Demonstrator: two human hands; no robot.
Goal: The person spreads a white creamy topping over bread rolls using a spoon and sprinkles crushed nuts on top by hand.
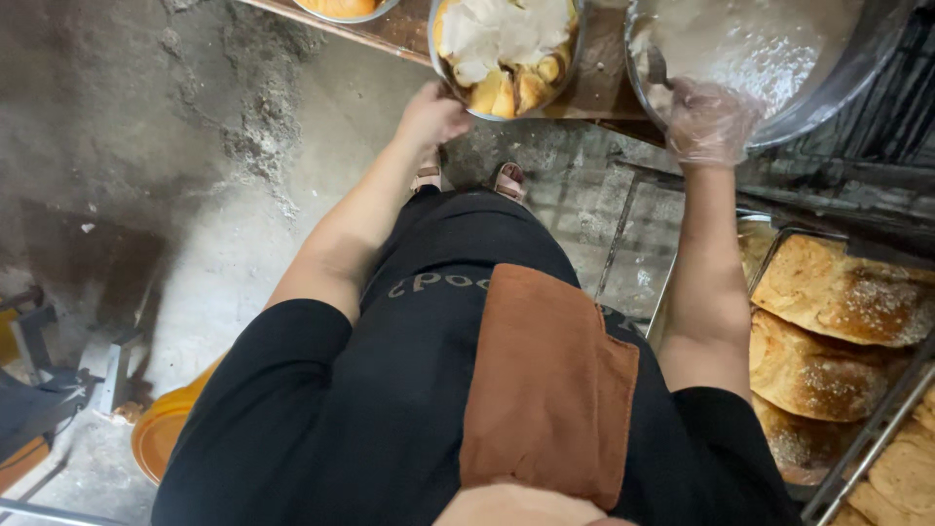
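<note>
My left hand (431, 115) grips the near rim of a metal bowl (450, 78) filled with golden pastry pieces under white cream. A clear plastic glove covers my right hand (708, 121), which is closed around a spoon handle (656, 66) inside a large metal bowl (828, 93) of white cream. Both bowls rest on a wooden shelf (602, 83) at the top of the view. My black apron with a brown pocket (545, 380) fills the lower middle.
Trays (769, 255) of flat, sugar-dusted baked breads (838, 292) sit on a rack at the right. A third bowl (341, 10) is on the shelf at top left. An orange basin (161, 429) lies on the concrete floor at lower left, near dark metal equipment (39, 390).
</note>
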